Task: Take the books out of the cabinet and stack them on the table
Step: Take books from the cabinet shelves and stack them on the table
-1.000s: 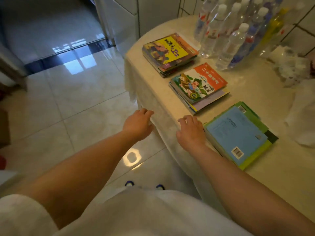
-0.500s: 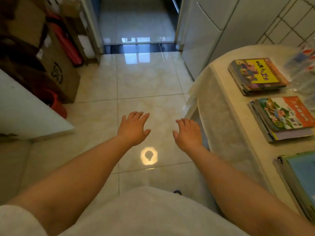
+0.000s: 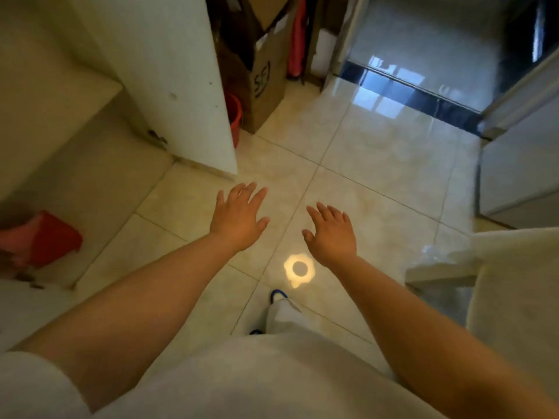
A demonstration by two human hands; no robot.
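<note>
My left hand (image 3: 239, 214) and my right hand (image 3: 331, 234) are stretched out over the tiled floor, fingers spread, holding nothing. The white cabinet (image 3: 169, 83) stands at the left with an open shelf (image 3: 51, 95) beside its side panel; I see no books in it. Only the cloth-covered edge of the table (image 3: 514, 291) shows at the right. The book stacks are out of view.
A cardboard box (image 3: 266, 74) and an orange bucket (image 3: 235, 114) stand behind the cabinet panel. Something red (image 3: 45, 237) sits low on the left. A doorway with a dark threshold (image 3: 417, 95) lies ahead on the right. My foot (image 3: 278, 300) is below my hands.
My view has swung left, away from the table and its three book stacks, toward the cabinet. Both hands left the table edge and now hover empty over the floor.
</note>
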